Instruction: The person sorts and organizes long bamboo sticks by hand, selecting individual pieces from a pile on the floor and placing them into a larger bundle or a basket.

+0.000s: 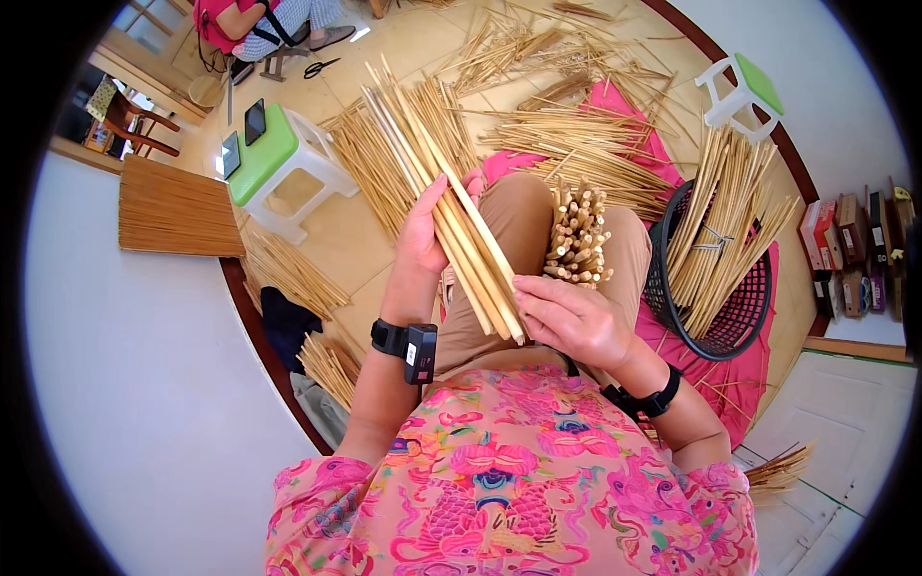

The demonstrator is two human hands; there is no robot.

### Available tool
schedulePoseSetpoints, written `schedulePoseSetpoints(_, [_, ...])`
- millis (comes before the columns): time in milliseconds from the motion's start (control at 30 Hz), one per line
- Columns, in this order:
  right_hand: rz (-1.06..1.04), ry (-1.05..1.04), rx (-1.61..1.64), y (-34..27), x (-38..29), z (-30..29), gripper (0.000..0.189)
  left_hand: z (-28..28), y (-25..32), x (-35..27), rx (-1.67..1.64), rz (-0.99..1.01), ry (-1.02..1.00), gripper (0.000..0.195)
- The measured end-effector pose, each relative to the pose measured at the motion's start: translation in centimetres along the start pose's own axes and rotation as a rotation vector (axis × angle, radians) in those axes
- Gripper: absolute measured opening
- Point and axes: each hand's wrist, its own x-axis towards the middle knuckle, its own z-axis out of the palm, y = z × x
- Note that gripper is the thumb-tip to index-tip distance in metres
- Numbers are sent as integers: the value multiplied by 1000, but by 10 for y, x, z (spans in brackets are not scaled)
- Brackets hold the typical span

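Observation:
My left hand holds a small bunch of pale plant stalks slantwise above my lap, its thumb lying over them. The fingers of my right hand pinch the near end of the same bunch, by the lowest stalk ends. A thicker bundle of stalks stands between my knees, its cut ends towards me. Farther right, a black plastic basket on the floor holds a tall tied bundle of stalks.
Loose stalks lie in heaps on a pink cloth and on the tiles. A green-topped stool at the left bears two phones. Scissors lie near a seated person. Another stool stands by the right wall.

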Motion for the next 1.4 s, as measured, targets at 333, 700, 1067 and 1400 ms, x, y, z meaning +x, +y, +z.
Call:
schedulePoseSetpoints(333, [48,-136,33,2,1,9,21,4,0,-8,-49,187,-78,24])
schedulePoseSetpoints(700, [534,306,-76,45,15,-54,20,-23,35,-27,78,325,-105,6])
schedulePoseSetpoints(1067, [657,-155,-17,112,35,-50,21,-26,38,-37,62,362,-1,5])
schedulePoseSetpoints(1400, [582,-219,-138,108,49,-47,17,-19,35,-40,117,326,2,5])
